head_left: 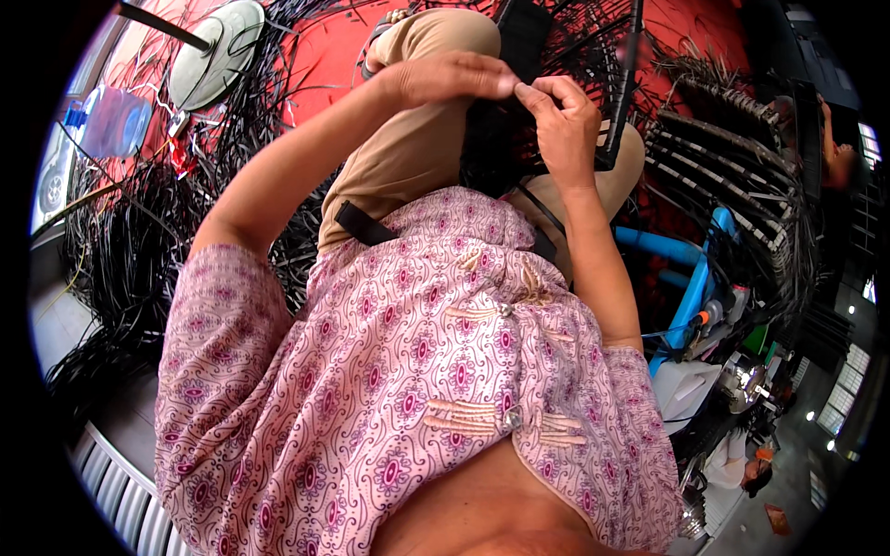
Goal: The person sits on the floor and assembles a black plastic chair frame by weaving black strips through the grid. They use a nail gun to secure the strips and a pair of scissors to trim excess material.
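My left hand reaches across above my lap, its fingers pressed together and their tips at the fingertips of my right hand. My right hand is closed in a pinch with bent fingers. Whatever lies between the fingertips is too small or hidden to make out. Beneath and just beyond the hands is a black woven frame with dark strips, partly hidden by my hands and legs. My knees in tan trousers are bent on either side of it.
Black plastic strips lie in heaps at the left, near a round pale base with a pole and a clear blue water bottle. At right are stacked wrapped black-and-white pieces and a blue pipe frame. Red sheeting covers the floor ahead.
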Motion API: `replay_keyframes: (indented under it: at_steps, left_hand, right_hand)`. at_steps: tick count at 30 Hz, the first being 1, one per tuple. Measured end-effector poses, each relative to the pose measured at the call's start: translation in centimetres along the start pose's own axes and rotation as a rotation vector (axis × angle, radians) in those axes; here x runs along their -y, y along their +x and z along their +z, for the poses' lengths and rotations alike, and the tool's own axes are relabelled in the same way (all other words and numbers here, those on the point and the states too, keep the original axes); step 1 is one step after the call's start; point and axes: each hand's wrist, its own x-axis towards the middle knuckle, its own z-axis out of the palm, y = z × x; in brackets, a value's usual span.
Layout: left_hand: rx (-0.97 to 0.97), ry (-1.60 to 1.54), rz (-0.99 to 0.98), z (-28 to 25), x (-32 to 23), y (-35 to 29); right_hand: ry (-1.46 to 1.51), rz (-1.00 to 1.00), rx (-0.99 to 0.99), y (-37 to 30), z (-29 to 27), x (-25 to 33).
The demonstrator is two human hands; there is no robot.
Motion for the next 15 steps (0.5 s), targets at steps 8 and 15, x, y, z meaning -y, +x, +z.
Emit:
replay_keyframes:
  at_steps: [8,15]
  left_hand:
    - [-0.371,0.109,0.289,3.7,0.6,0.8]
    - [-0.497,-0.222,0.032,5.1,-2.5,1.2]
  right_hand:
    - [0.031,0.131,-0.013,0.7,0.6,-1.6]
    - [-0.492,-0.278,-0.216,-1.6,-2.9,-1.6]
